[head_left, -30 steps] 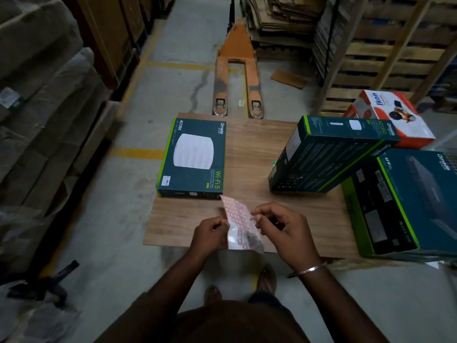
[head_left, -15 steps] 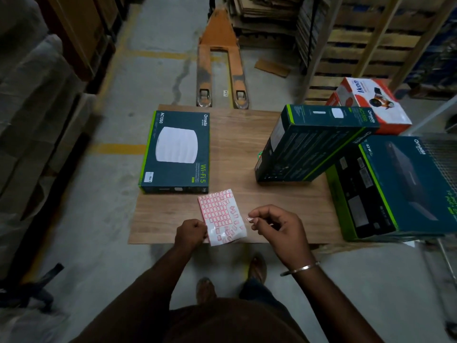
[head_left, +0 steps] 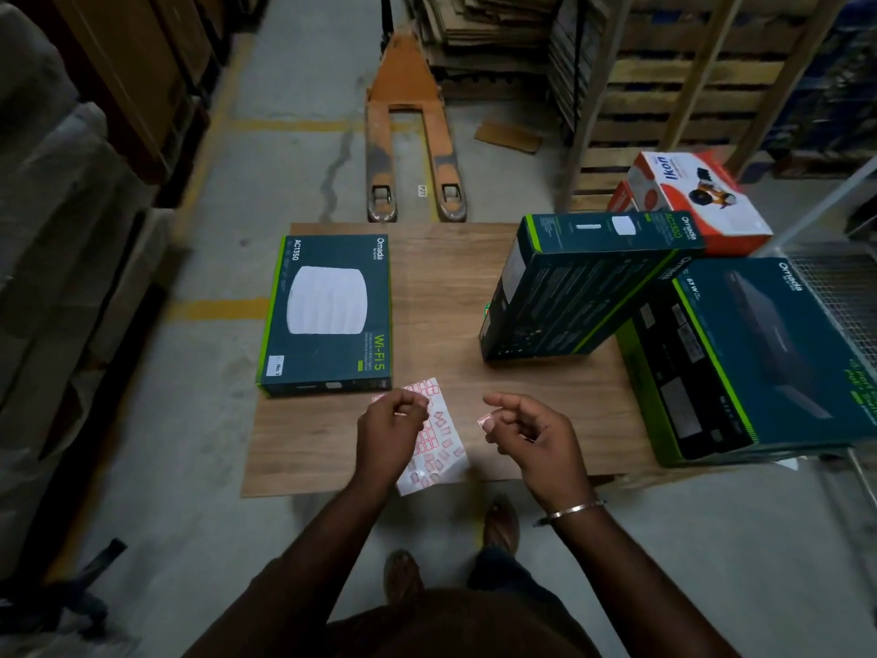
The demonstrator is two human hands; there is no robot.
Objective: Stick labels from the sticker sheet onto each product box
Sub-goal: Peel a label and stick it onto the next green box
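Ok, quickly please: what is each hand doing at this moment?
Left hand: fingers curled, holding the sticker sheet near its top edge.
Right hand: pinching one small label at the fingertips, away from the sheet.

On the flat dark box (head_left: pixel 327 315) at the tabletop's left we read "Omada" at its far right corner, "AC1350" at its far left corner, "Wi-Fi 5" in green along its right edge, and a small white sticker (head_left: pixel 276 366) near its front left corner reading "No." followed by a figure we cannot make out. The tilted dark box (head_left: pixel 576 289) carries "Omada" and "AC1350" on its upper face. The large dark box (head_left: pixel 778 353) at right shows "Omada" and "83 W". The red-and-white box (head_left: pixel 697 199) behind reads "ikon". A small tag (head_left: pixel 422 190) between the forks of the orange pallet jack (head_left: pixel 410 130) appears to read "P27".
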